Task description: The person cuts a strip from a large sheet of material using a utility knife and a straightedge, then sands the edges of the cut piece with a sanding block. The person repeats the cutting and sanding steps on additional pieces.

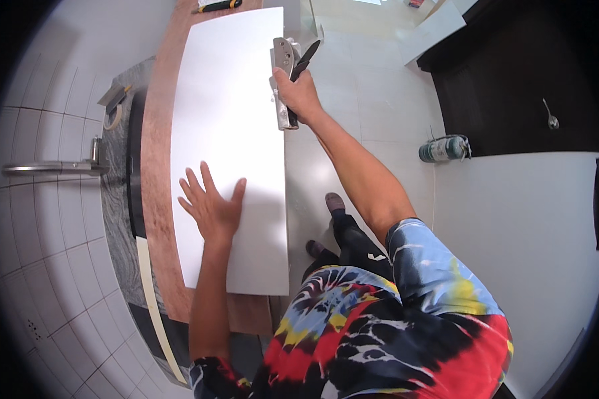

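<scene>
A long white board [239,113] lies on a reddish wood-grain panel [160,199] on the counter. My left hand [212,209] rests on the lower half of the board, fingers spread and holding nothing. At the board's right edge, near the top, my right hand [297,96] is closed on a silver metal tool [283,56] with black handle parts, which sits along that edge. The tool's underside and some of my fingers are hidden.
A steel faucet [53,169] juts over the grey counter [116,189] at left. Tools [216,6] lie at the top. A green cylinder [442,149] is on the pale floor [353,166] at right, beside a dark area [506,86]. A white panel [512,233] is lower right.
</scene>
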Demonstrator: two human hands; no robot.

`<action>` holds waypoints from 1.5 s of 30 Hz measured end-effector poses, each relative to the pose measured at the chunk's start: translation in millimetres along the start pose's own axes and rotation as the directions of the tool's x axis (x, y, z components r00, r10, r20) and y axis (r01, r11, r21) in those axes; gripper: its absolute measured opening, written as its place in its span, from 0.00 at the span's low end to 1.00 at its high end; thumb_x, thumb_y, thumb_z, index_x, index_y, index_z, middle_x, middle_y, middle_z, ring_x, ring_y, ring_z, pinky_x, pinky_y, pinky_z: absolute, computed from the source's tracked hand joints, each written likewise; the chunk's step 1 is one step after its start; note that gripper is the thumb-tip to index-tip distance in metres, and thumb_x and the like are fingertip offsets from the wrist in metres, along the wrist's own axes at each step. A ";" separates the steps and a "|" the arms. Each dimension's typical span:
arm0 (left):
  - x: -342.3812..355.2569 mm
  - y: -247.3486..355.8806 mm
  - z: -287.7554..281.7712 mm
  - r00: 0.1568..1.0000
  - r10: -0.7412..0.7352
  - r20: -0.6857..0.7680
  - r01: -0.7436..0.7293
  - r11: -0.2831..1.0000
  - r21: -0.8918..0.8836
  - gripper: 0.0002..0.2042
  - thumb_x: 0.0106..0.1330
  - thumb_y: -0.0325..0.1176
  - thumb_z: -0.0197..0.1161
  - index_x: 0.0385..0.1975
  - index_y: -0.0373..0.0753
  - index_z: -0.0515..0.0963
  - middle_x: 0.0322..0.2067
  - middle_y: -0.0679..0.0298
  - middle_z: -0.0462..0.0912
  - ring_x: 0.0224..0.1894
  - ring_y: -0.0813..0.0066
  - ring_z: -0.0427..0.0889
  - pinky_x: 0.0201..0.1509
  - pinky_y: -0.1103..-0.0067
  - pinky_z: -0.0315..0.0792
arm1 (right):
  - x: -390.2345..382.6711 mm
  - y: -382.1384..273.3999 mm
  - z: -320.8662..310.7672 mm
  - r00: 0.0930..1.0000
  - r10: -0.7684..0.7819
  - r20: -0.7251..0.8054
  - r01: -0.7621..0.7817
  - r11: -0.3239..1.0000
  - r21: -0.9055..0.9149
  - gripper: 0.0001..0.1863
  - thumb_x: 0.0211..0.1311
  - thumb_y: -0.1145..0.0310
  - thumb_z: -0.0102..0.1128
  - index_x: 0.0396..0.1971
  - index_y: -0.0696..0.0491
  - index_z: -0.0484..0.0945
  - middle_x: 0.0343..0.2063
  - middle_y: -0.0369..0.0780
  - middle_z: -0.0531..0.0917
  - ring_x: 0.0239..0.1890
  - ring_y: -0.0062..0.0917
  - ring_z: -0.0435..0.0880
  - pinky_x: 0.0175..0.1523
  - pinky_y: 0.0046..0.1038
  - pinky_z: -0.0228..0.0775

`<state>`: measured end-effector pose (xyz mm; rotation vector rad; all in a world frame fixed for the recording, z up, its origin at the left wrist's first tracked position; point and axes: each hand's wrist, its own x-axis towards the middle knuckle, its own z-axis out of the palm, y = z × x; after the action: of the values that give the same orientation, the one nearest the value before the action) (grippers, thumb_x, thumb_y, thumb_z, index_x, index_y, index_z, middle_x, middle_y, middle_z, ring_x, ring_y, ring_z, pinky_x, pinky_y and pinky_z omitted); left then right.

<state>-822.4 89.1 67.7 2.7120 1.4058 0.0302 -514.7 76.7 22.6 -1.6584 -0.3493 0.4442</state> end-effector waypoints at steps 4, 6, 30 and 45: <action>0.5 5.8 -3.7 0.999 -0.028 -0.020 0.028 0.999 -0.029 0.49 0.65 0.69 0.56 0.76 0.39 0.53 0.76 0.39 0.46 0.79 0.39 0.37 0.78 0.43 0.33 | -60.7 1.8 -6.1 0.999 0.028 0.018 -0.028 0.999 0.017 0.37 0.60 0.49 0.67 0.49 0.73 0.71 0.45 0.61 0.83 0.51 0.48 0.84 0.58 0.37 0.74; -1.6 8.9 -4.5 0.999 -0.047 -0.013 0.046 0.997 -0.062 0.49 0.63 0.70 0.57 0.76 0.39 0.55 0.76 0.40 0.47 0.79 0.41 0.37 0.78 0.45 0.33 | -97.7 3.8 -9.9 1.000 0.023 -0.009 -0.023 0.999 -0.037 0.31 0.65 0.55 0.65 0.50 0.71 0.71 0.40 0.51 0.83 0.42 0.31 0.83 0.49 0.32 0.76; -5.8 15.3 -10.7 0.993 -0.112 -0.045 0.112 0.994 -0.012 0.47 0.65 0.72 0.51 0.76 0.45 0.55 0.77 0.49 0.49 0.80 0.50 0.40 0.81 0.50 0.36 | -462.4 28.8 -52.9 0.990 0.089 0.109 -0.111 0.970 0.217 0.33 0.72 0.60 0.60 0.65 0.64 0.56 0.50 0.44 0.74 0.51 0.25 0.76 0.58 0.27 0.71; -3.1 1.7 5.3 0.992 -0.055 -0.118 0.049 0.997 -0.052 0.45 0.66 0.70 0.51 0.75 0.42 0.58 0.75 0.48 0.54 0.79 0.47 0.45 0.80 0.48 0.39 | -463.8 60.1 -122.0 0.917 0.246 0.316 -0.339 0.895 0.290 0.27 0.73 0.62 0.58 0.63 0.61 0.62 0.44 0.42 0.80 0.45 0.25 0.83 0.48 0.30 0.79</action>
<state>-822.6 85.2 62.7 2.6728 1.4851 0.2238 -864.7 -256.5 16.1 -1.3128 -0.2041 0.9176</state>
